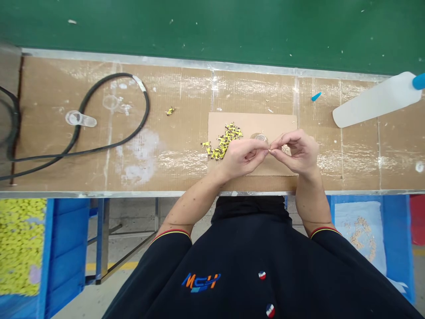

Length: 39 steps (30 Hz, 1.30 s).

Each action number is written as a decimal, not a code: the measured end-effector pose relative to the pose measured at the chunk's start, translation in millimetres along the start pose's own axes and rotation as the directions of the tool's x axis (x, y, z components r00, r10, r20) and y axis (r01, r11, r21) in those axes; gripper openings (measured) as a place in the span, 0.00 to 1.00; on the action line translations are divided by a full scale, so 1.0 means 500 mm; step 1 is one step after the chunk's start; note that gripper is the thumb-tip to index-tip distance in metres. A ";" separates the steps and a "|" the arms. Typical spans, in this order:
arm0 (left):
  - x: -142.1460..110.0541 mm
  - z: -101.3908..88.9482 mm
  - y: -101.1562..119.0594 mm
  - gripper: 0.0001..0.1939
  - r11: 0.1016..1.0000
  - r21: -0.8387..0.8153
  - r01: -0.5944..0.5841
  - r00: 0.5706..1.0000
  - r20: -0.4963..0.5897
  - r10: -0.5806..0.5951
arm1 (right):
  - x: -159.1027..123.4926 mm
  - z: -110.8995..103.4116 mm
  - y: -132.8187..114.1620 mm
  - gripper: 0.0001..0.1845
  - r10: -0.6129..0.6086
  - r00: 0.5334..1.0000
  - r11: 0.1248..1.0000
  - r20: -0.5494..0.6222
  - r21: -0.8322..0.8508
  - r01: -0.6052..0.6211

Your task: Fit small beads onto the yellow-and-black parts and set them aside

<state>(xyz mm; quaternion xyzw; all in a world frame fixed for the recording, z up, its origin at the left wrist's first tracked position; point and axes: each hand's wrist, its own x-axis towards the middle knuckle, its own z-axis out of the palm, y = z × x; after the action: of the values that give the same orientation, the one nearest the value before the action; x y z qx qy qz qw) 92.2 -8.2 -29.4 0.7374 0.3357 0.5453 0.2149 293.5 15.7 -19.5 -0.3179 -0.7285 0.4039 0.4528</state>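
Note:
My left hand (247, 155) and my right hand (296, 150) meet fingertip to fingertip above a cardboard sheet (252, 118). Both are closed in a pinch at the same spot; whatever lies between the fingertips is too small to name. Just beyond the fingers a small round clear dish (260, 137) rests on the sheet, partly covered by them. Left of my left hand spreads a pile of small yellow-and-black pieces (226, 141). Tiny pale bits (285, 149) show behind the fingers of my right hand.
A black cable (148, 106) loops across the left of the table, with a clear plastic scoop (79, 118) on it. A white bottle (375, 99) lies at right, near a blue cap (316, 96). Blue bins (66, 252) (396, 248) flank me below the table edge.

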 end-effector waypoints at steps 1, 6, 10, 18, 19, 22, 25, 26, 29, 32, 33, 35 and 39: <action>0.000 0.002 -0.001 0.03 1.000 -0.010 -0.024 1.000 -0.019 0.024 | 0.000 0.004 0.000 0.13 -0.022 1.000 1.000 -0.013 0.013 0.022; 0.000 0.006 -0.007 0.04 0.997 0.002 -0.080 0.993 -0.087 0.079 | 0.004 0.029 -0.003 0.16 -0.075 0.991 0.995 -0.110 0.050 0.081; 0.002 0.006 -0.005 0.05 0.988 0.087 -0.131 0.983 -0.117 0.141 | 0.003 0.041 -0.007 0.20 -0.076 0.988 0.995 -0.131 0.055 0.083; 0.010 0.013 -0.018 0.06 0.928 0.233 -0.291 0.903 -0.255 0.347 | 0.002 0.061 0.001 0.25 -0.099 0.974 0.993 -0.202 0.041 0.109; 0.010 0.011 -0.020 0.05 0.903 0.283 -0.323 0.886 -0.246 0.394 | 0.003 0.063 0.004 0.27 -0.118 0.970 0.991 -0.211 0.036 0.128; 0.006 0.007 -0.024 0.10 0.845 0.389 -0.368 0.865 -0.192 0.465 | 0.006 0.068 0.011 0.32 -0.163 0.953 0.986 -0.254 0.002 0.170; 0.001 0.010 -0.025 0.16 0.872 0.359 -0.333 0.889 -0.189 0.417 | 0.006 0.068 0.011 0.32 -0.202 0.937 0.979 -0.287 -0.053 0.195; 0.000 0.012 -0.025 0.17 0.890 0.324 -0.322 0.897 -0.197 0.396 | 0.005 0.067 0.010 0.32 -0.200 0.938 0.980 -0.284 -0.079 0.185; -0.002 0.019 -0.025 0.18 0.930 0.198 -0.311 0.916 -0.198 0.348 | 0.006 0.065 0.005 0.29 -0.204 0.937 0.969 -0.282 -0.196 0.151; -0.005 0.022 -0.021 0.21 0.964 0.039 -0.262 0.947 -0.183 0.265 | 0.011 0.064 0.002 0.25 -0.298 0.905 0.934 -0.302 -0.288 0.211; -0.007 0.021 -0.020 0.22 0.974 -0.039 -0.224 0.961 -0.173 0.214 | 0.012 0.063 0.002 0.25 -0.339 0.886 0.922 -0.317 -0.297 0.246; -0.010 0.019 -0.016 0.21 0.967 -0.223 -0.125 0.987 -0.131 0.098 | 0.015 0.061 0.003 0.23 -0.407 0.846 0.901 -0.344 -0.302 0.311; -0.017 0.016 -0.015 0.18 0.835 -0.542 0.097 0.995 0.028 -0.097 | 0.016 0.050 0.004 0.10 -0.508 0.818 0.835 -0.270 -0.387 0.391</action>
<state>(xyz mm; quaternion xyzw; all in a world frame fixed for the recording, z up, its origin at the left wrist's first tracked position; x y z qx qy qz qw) 96.4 -8.8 -42.8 0.6284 0.2045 0.6065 0.4421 267.9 15.5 -24.6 -0.2710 -0.7417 0.0968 0.6058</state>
